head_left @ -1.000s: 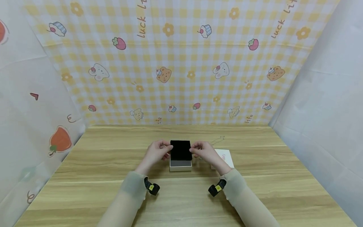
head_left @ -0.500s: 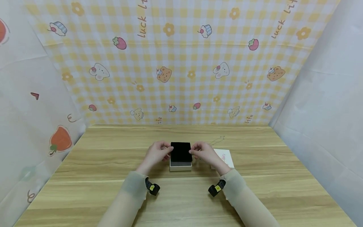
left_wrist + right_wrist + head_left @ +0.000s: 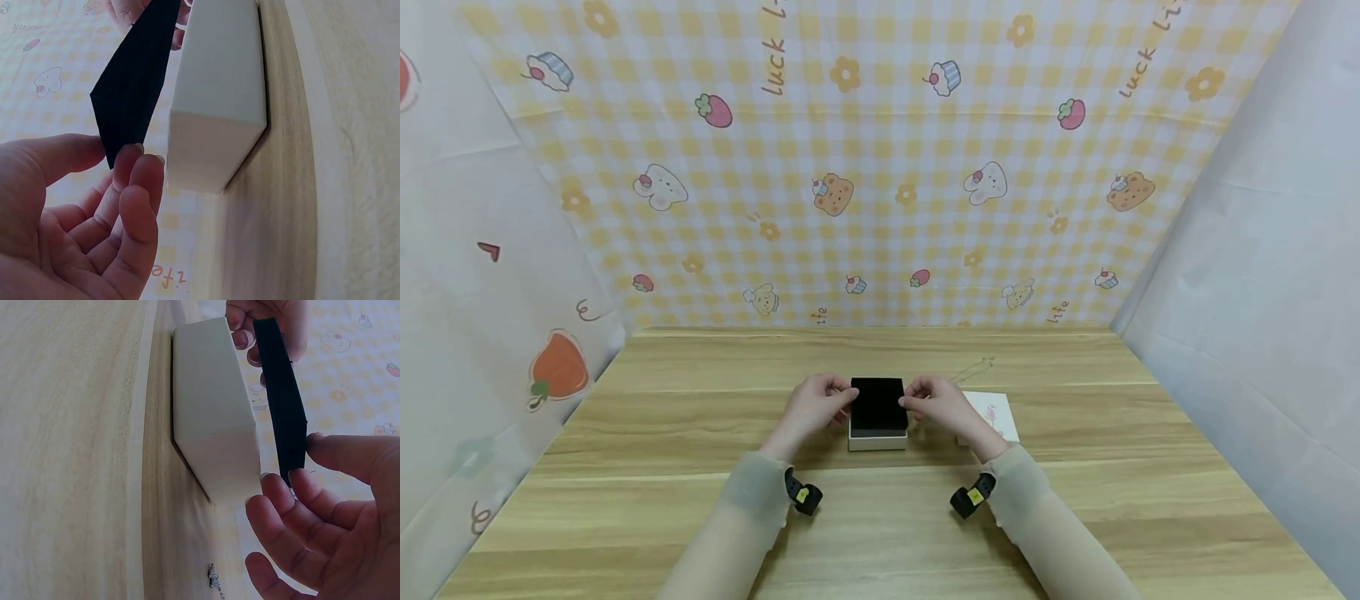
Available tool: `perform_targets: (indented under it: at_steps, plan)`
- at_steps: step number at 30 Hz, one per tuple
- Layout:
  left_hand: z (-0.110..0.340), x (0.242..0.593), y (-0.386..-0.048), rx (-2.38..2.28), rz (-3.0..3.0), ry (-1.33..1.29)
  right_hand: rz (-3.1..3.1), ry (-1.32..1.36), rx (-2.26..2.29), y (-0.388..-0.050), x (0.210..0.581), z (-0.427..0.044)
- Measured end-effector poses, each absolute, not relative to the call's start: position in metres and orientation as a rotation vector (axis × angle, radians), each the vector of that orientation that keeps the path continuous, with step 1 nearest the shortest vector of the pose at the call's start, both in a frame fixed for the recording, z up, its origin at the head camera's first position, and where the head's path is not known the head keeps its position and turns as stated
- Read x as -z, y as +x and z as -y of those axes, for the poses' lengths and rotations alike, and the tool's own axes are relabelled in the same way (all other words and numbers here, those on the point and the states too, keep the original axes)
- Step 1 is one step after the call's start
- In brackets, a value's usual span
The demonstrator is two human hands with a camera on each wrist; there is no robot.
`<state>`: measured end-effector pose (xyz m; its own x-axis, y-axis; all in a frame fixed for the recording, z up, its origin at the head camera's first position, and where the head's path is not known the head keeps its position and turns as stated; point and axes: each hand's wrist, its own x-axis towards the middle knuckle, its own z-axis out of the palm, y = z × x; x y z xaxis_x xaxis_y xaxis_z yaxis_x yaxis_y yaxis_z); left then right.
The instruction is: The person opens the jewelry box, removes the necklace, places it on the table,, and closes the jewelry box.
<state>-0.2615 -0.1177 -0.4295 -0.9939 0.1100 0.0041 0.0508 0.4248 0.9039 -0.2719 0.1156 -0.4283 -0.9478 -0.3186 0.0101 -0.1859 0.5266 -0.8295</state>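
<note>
A square black pad (image 3: 877,405), thin with a dark velvety face, is held level just above a white box base (image 3: 877,444). My left hand (image 3: 816,406) pinches its left edge between thumb and fingers. On the opposite edge, my right hand (image 3: 936,403) pinches it the same way. Both wrist views show a gap between the pad (image 3: 134,81) and the rim of the box (image 3: 212,387), which stands on the table. The pad covers most of the box's inside in the head view.
A white lid (image 3: 997,414) with a pink print lies right of the box, partly behind the right wrist. Behind it a thin chain necklace (image 3: 976,367) is spread on the wooden table (image 3: 700,517). A small silver pendant (image 3: 213,576) lies near the box. Patterned cloth (image 3: 880,167) hangs behind.
The black pad has come toward the front of the box, so less of the box's inside shows. Both hands have moved slightly with it, keeping their pinch.
</note>
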Motion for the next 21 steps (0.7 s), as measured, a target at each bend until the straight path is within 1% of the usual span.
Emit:
perform_targets:
  at_steps: [21]
  plan:
    - [0.1190, 0.4318, -0.2615, -1.556, -2.669, 0.173, -2.671, -0.474, 1.323, -0.2717, 0.4327, -0.1142]
